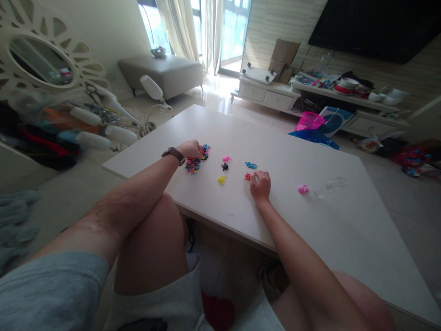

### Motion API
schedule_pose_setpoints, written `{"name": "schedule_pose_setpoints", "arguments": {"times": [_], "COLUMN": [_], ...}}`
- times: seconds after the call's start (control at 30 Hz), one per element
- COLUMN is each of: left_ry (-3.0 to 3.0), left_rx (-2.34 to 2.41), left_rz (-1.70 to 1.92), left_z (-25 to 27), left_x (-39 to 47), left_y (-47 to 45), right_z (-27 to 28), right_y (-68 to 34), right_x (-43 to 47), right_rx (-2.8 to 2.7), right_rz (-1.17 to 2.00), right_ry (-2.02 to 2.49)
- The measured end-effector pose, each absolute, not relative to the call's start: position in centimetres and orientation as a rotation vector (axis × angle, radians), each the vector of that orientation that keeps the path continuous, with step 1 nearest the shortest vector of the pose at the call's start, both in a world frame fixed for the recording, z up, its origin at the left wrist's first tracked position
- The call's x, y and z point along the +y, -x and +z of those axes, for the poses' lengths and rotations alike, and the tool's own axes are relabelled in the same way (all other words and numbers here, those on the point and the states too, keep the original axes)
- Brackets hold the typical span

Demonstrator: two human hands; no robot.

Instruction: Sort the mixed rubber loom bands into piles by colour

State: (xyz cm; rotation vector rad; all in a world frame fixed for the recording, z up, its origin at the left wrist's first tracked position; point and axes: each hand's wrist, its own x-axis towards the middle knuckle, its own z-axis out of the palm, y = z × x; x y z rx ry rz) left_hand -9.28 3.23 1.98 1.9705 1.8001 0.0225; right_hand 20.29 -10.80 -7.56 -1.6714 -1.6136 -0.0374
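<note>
The biggest thing we work on is the white counter (282, 147). Next come our two hands. Our left hand (192, 149) is over toward the left edge, with its fingers bent down. Our right hand (261, 185) rests by the middle of the near edge, with its fingers curled in narrow. We cannot tell if either one holds a bit.

The mixed pile (193, 166) of tiny bright bits lies by our left hand, part of it under the fingers. The clear bottle-like thing (336, 183) lies over toward the right edge. A smaller pink piece (303, 189) is near it, on the side toward our right hand.

Last are the little heaps in the middle, one color each. The blue heap (251, 164) is on the far-edge side of our right hand. The yellow heap (222, 179) is closest to the near edge, then the black heap (225, 167), then the pink heap (226, 159). The red heap (247, 176) is right beside our right fingers.

We think we are partway through, busy with the mixed pile and the red heap together. The next move calls for soft, small pinches, so bits do not scatter.
</note>
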Motion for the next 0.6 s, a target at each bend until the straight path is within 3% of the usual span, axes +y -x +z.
{"name": "schedule_pose_setpoints", "arguments": {"times": [0.6], "left_ry": [-1.999], "left_rx": [1.848], "left_rz": [-0.036], "left_z": [1.7], "left_x": [3.5], "left_y": [9.4], "right_z": [-7.4], "right_y": [-20.3], "right_x": [-10.8], "right_rx": [-1.628], "right_rz": [-0.027], "right_ry": [1.671]}}
